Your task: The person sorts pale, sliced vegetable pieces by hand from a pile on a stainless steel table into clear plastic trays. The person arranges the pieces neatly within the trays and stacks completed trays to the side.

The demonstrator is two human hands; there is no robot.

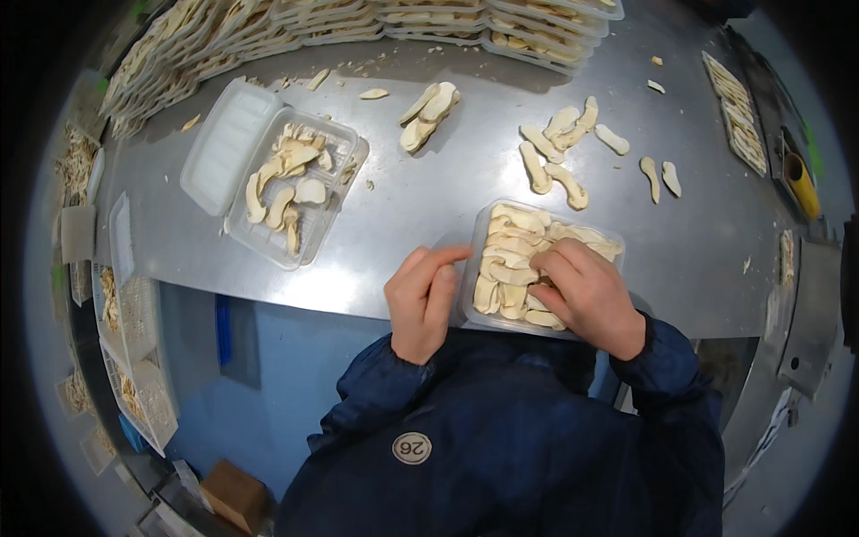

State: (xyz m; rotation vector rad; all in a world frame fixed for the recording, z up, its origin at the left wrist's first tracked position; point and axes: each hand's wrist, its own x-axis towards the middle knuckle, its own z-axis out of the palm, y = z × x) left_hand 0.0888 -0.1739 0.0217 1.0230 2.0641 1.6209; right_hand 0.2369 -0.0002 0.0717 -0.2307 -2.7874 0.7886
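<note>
A clear plastic tray [478,268] filled with rows of pale dried mushroom-like slices [513,238] sits at the near edge of the metal table. My right hand [587,295] is over its right half, fingers bent down onto the slices; whether a slice is between the fingertips is hidden. Beside the tray's left wall is my left hand [423,299], index finger pointing at the rim and nothing in its grasp. Beyond the tray lie several loose slices [535,168], and a small stack of slices [429,115] is farther left.
An open plastic container [268,252] with loose slices stands at left, its lid [228,151] folded back. Stacked filled trays [543,57] line the table's far side. Another filled tray [735,114] lies far right. White baskets [137,329] stand beyond the left end, near a cardboard box [235,493].
</note>
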